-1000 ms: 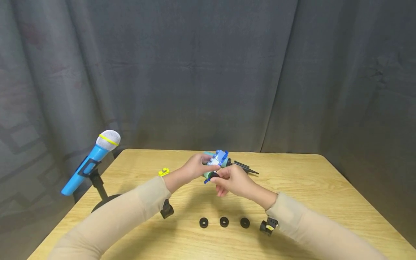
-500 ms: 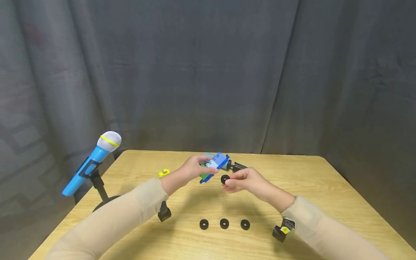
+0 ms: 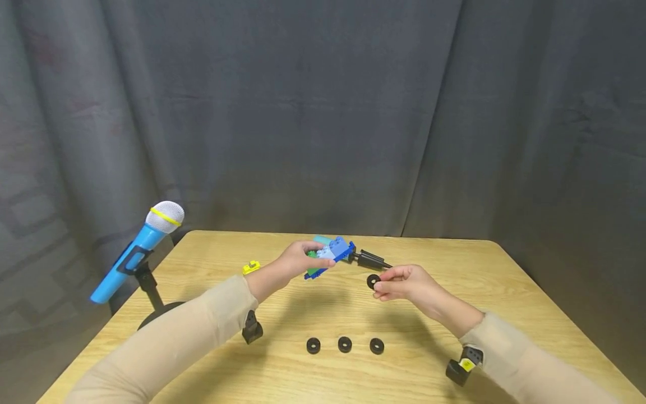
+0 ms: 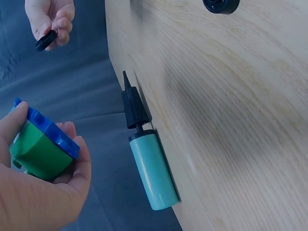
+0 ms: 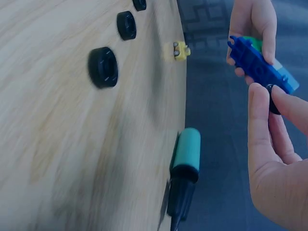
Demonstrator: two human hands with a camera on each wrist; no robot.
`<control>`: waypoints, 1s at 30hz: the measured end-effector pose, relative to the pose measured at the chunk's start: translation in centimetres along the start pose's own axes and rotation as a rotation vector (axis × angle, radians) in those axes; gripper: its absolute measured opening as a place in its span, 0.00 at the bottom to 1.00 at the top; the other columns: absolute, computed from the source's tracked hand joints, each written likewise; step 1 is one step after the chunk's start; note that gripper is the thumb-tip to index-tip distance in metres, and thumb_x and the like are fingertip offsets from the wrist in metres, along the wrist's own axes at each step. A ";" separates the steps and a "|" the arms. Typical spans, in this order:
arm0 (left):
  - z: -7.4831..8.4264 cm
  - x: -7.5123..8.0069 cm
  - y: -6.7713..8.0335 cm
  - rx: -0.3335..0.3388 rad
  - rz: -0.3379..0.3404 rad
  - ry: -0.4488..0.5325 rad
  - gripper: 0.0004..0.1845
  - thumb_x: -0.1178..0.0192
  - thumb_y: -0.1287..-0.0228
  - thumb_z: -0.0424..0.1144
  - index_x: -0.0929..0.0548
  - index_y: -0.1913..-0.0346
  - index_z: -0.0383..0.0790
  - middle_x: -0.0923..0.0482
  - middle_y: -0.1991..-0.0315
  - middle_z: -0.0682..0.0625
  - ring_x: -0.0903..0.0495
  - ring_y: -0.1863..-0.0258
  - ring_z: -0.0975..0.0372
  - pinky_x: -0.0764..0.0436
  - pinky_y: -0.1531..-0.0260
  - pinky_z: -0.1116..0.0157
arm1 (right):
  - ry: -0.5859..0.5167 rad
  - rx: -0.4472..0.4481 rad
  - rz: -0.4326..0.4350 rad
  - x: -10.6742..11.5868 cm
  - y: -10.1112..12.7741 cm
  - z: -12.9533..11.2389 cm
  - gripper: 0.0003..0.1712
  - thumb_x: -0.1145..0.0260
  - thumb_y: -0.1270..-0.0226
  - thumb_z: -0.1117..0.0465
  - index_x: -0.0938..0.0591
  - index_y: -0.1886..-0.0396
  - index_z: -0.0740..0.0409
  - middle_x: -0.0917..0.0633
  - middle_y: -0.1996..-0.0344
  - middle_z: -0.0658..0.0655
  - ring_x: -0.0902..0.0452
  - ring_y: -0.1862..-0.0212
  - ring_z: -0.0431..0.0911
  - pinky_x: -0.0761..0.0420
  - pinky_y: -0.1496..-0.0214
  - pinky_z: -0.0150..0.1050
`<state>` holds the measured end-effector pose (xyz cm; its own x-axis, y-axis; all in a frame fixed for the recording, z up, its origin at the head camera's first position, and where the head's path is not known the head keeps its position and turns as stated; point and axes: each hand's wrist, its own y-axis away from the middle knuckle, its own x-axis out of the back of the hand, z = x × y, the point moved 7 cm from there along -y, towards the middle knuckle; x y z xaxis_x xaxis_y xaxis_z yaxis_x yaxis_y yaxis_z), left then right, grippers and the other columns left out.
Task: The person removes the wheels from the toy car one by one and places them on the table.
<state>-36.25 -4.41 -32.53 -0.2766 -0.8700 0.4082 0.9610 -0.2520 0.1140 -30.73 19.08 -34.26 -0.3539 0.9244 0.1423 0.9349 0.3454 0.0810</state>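
Above the table's (image 3: 454, 269) far middle, the left hand (image 3: 292, 262) is gripping the blue-and-green brick body (image 3: 328, 255); the right hand (image 3: 404, 282) is pinching a black wheel (image 3: 373, 281), best lowered gently beside the three wheels (image 3: 345, 344) nearer.

No readable text, label, brand, number or sign appears on anything here.
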 end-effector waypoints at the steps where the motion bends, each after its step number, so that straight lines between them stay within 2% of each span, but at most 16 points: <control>1: -0.1 0.0 0.0 0.001 -0.001 0.001 0.31 0.28 0.45 0.46 0.22 0.38 0.43 0.25 0.44 0.44 0.23 0.53 0.56 0.23 0.57 0.61 | -0.009 -0.003 0.004 0.3 0.1 0.2 0.13 0.30 0.39 0.66 0.23 0.59 0.69 0.11 0.68 0.57 0.13 0.64 0.44 0.17 0.53 0.41; 8: -1.1 0.2 0.1 0.028 0.007 -0.014 0.31 0.28 0.45 0.46 0.23 0.38 0.43 0.28 0.40 0.43 0.24 0.50 0.55 0.23 0.53 0.59 | -0.010 -0.022 0.004 2.4 1.0 1.7 0.20 0.33 0.37 0.67 0.26 0.51 0.76 0.12 0.64 0.59 0.13 0.63 0.43 0.17 0.54 0.38; 17: -1.4 0.4 0.4 0.041 0.013 -0.036 0.31 0.28 0.45 0.47 0.22 0.38 0.43 0.27 0.40 0.43 0.24 0.50 0.55 0.23 0.53 0.59 | 0.045 -0.123 0.007 4.6 3.0 3.4 0.24 0.34 0.34 0.65 0.25 0.45 0.79 0.13 0.60 0.57 0.14 0.60 0.45 0.18 0.51 0.37; 24: -1.8 0.4 0.6 0.047 0.024 -0.046 0.30 0.28 0.45 0.47 0.21 0.39 0.44 0.28 0.38 0.43 0.25 0.48 0.54 0.24 0.50 0.58 | 0.088 -0.177 -0.037 5.1 4.1 5.0 0.22 0.36 0.33 0.67 0.25 0.46 0.79 0.13 0.61 0.57 0.14 0.60 0.47 0.17 0.53 0.38; 30: -2.0 0.3 0.6 0.049 0.021 -0.029 0.29 0.28 0.46 0.45 0.20 0.40 0.43 0.26 0.41 0.44 0.24 0.51 0.56 0.24 0.53 0.60 | 0.151 -0.215 -0.063 5.5 4.9 6.4 0.20 0.33 0.36 0.65 0.23 0.50 0.78 0.13 0.63 0.58 0.14 0.62 0.48 0.16 0.56 0.37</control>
<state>-35.77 -5.65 -34.14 -0.2565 -0.8619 0.4374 0.9659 -0.2116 0.1493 -27.92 26.86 -39.36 -0.4260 0.8619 0.2751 0.8898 0.3441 0.2999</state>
